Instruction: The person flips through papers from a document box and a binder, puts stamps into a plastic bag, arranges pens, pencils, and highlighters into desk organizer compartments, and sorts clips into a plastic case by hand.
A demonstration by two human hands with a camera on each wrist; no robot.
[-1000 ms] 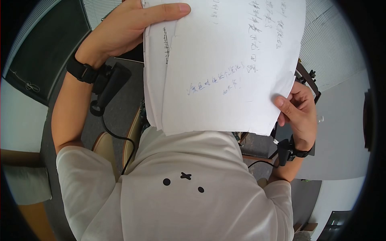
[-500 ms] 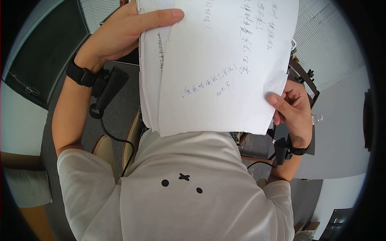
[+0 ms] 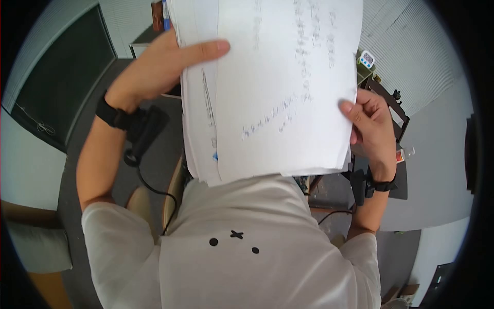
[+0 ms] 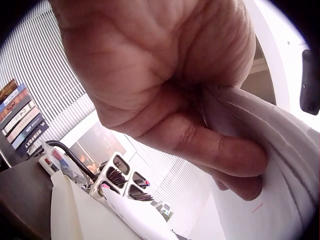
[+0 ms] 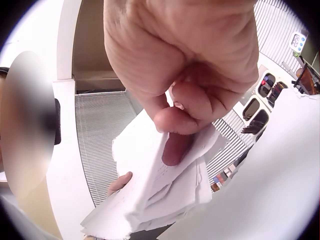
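Observation:
A stack of white paper sheets point(image 3: 278, 98) with handwriting hangs in front of the person's torso in the head view. On its left edge the left hand point(image 3: 157, 67) grips it, thumb laid across the front and fingers behind. The right hand point(image 3: 374, 129) pinches the right edge lower down, with its thumb on the front sheet. From the left wrist, the fingers point(image 4: 220, 152) show against the back of the bent sheets point(image 4: 295, 150). In the right wrist view the curled fingers point(image 5: 190, 107) hold the edge of the sheets point(image 5: 137, 170), which fan slightly apart.
Behind the stack, a desk organizer point(image 4: 112, 177) holds pens, near a row of books point(image 4: 22, 122). A small white timer point(image 3: 367, 59) and a clear bottle point(image 3: 406, 154) stand to the right. A cable point(image 3: 154, 188) hangs from the left wrist camera.
The stack has shifted left in the head view, and the left hand sits lower. More of the desk, the timer and the bottle shows. Both hands keep hold of the sheets.

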